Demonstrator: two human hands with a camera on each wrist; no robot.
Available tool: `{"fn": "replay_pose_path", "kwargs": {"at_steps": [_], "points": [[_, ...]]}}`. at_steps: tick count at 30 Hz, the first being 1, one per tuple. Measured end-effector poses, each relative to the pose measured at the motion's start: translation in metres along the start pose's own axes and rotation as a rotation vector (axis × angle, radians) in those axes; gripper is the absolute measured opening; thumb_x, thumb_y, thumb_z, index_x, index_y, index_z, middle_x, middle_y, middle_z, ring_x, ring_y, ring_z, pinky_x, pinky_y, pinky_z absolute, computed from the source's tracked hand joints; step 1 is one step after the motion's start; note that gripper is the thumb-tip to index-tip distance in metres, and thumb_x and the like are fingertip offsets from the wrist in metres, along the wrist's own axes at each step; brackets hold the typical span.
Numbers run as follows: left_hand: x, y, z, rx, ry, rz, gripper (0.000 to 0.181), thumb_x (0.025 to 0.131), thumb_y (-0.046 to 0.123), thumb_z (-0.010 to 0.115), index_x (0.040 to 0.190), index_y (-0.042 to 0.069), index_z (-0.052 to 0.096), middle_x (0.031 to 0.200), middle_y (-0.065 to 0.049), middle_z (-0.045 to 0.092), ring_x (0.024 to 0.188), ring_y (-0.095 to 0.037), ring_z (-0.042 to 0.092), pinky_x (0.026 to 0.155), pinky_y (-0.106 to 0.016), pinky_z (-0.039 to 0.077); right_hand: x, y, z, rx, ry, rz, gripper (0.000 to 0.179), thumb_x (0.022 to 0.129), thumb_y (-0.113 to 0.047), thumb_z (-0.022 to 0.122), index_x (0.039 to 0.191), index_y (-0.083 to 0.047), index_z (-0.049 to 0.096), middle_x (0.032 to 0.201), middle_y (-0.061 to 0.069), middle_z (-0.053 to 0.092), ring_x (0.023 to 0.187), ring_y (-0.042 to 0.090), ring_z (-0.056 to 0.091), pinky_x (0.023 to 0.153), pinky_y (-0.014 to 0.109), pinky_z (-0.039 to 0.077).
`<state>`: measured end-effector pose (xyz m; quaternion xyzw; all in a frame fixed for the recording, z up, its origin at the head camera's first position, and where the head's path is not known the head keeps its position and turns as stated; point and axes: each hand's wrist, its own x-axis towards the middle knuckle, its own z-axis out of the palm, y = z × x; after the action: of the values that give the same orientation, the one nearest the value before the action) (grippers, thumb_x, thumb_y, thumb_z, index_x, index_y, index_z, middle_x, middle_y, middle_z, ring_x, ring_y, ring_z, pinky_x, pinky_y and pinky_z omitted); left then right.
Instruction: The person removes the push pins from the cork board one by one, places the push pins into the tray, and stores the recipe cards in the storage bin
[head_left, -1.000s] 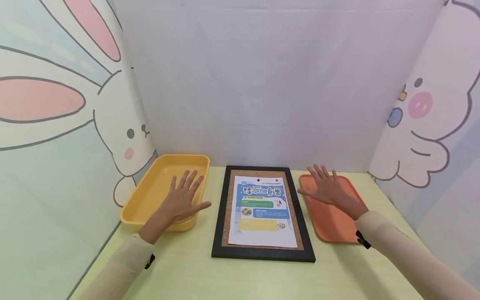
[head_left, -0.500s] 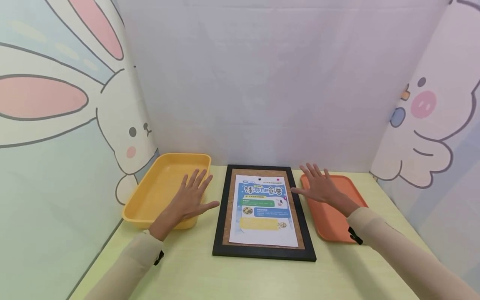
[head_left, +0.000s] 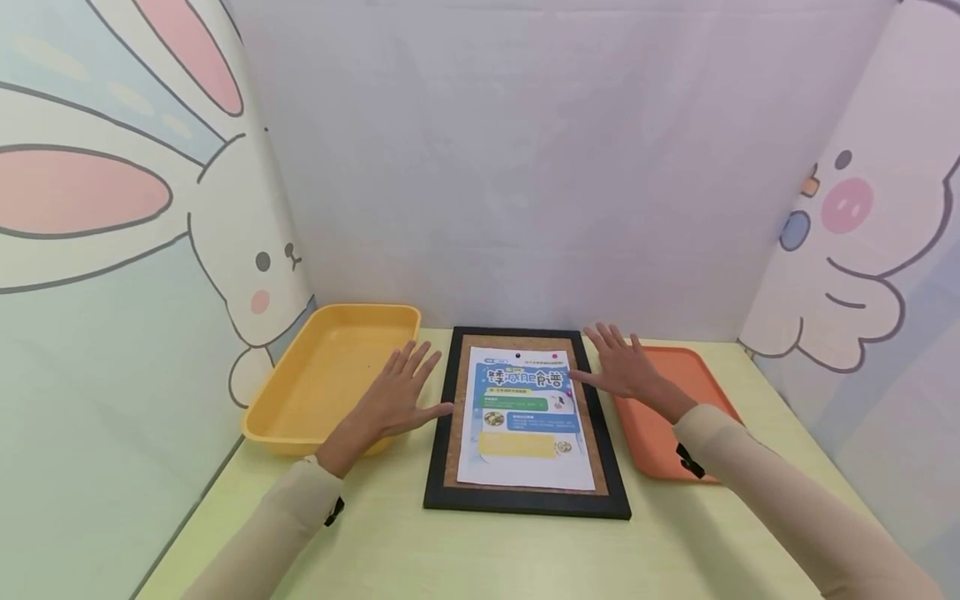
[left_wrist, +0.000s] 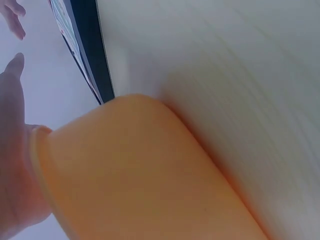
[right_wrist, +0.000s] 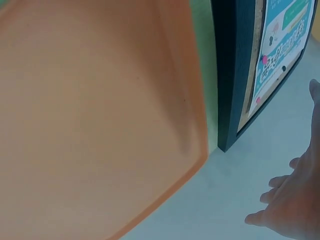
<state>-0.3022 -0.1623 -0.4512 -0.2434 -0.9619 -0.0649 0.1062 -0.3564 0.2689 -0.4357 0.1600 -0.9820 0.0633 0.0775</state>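
Note:
A black-framed cork board (head_left: 527,502) lies on the table with a printed paper poster (head_left: 517,467) on it. Pushpins show near the poster's top and right edges, dark and pink. My left hand (head_left: 393,398) hovers with fingers straight and spread between the yellow bin (head_left: 315,375) and the board, holding nothing. On the other side my right hand (head_left: 624,372), fingers also extended and empty, is over the gap between the board's right edge and the orange tray (head_left: 660,442). In the right wrist view the tray (right_wrist: 100,110) fills much of the picture.
Pale wood-look table (head_left: 517,558) runs beneath everything. A plain light curtain (head_left: 517,167) closes off the back. Side panels carry cartoon prints, a rabbit (head_left: 240,242) on the left and a pig-nosed figure (head_left: 862,242) on the right.
Both hands have drifted inward toward the board, the left going right and the right going left. Their fingers stay spread. The board, bin and tray have stayed in place.

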Motion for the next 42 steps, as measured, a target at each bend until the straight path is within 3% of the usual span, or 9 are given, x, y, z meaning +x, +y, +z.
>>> {"fn": "replay_pose_path", "kwargs": {"at_steps": [9, 15, 25, 33, 42], "points": [[0.008, 0.012, 0.006, 0.003, -0.002, 0.032, 0.102, 0.092, 0.075, 0.056, 0.165, 0.009, 0.027, 0.173, -0.013, 0.018, 0.159, -0.038, 0.012, 0.127, -0.056, 0.014, 0.007, -0.006, 0.010, 0.024, -0.030, -0.006, 0.103, 0.090, -0.065, 0.069, 0.163, -0.004, 0.029, 0.167, 0.029, 0.022, 0.154, 0.050, 0.018, 0.120, 0.072, 0.010], [0.010, 0.020, 0.009, -0.003, -0.041, 0.021, 0.104, 0.091, 0.079, 0.050, 0.166, 0.011, 0.025, 0.173, -0.011, 0.016, 0.160, -0.036, 0.009, 0.127, -0.054, 0.013, 0.011, -0.015, 0.014, 0.046, -0.045, -0.024, 0.103, 0.090, -0.065, 0.069, 0.164, -0.005, 0.028, 0.167, 0.028, 0.022, 0.154, 0.050, 0.017, 0.120, 0.072, 0.009], [0.010, 0.028, 0.017, -0.023, -0.104, -0.003, 0.104, 0.092, 0.077, 0.055, 0.166, 0.012, 0.024, 0.173, -0.011, 0.017, 0.160, -0.036, 0.009, 0.126, -0.054, 0.016, 0.021, -0.036, 0.021, 0.038, -0.091, -0.053, 0.099, 0.094, -0.065, 0.064, 0.163, -0.004, 0.029, 0.167, 0.026, 0.027, 0.154, 0.049, 0.021, 0.119, 0.074, 0.013], [0.017, 0.037, 0.019, -0.031, -0.109, 0.022, 0.104, 0.094, 0.077, 0.051, 0.166, 0.009, 0.020, 0.173, -0.012, 0.016, 0.160, -0.035, 0.010, 0.127, -0.050, 0.015, 0.027, -0.037, 0.029, 0.080, -0.093, -0.048, 0.097, 0.094, -0.065, 0.065, 0.163, -0.006, 0.031, 0.167, 0.024, 0.028, 0.155, 0.047, 0.020, 0.120, 0.072, 0.010], [0.020, 0.044, 0.026, -0.016, -0.114, 0.040, 0.106, 0.095, 0.076, 0.050, 0.166, 0.005, 0.017, 0.172, -0.015, 0.019, 0.158, -0.038, 0.016, 0.127, -0.048, 0.017, 0.033, -0.056, 0.029, 0.077, -0.121, -0.069, 0.097, 0.094, -0.064, 0.065, 0.162, -0.003, 0.032, 0.166, 0.024, 0.030, 0.155, 0.046, 0.022, 0.120, 0.071, 0.015]]}}
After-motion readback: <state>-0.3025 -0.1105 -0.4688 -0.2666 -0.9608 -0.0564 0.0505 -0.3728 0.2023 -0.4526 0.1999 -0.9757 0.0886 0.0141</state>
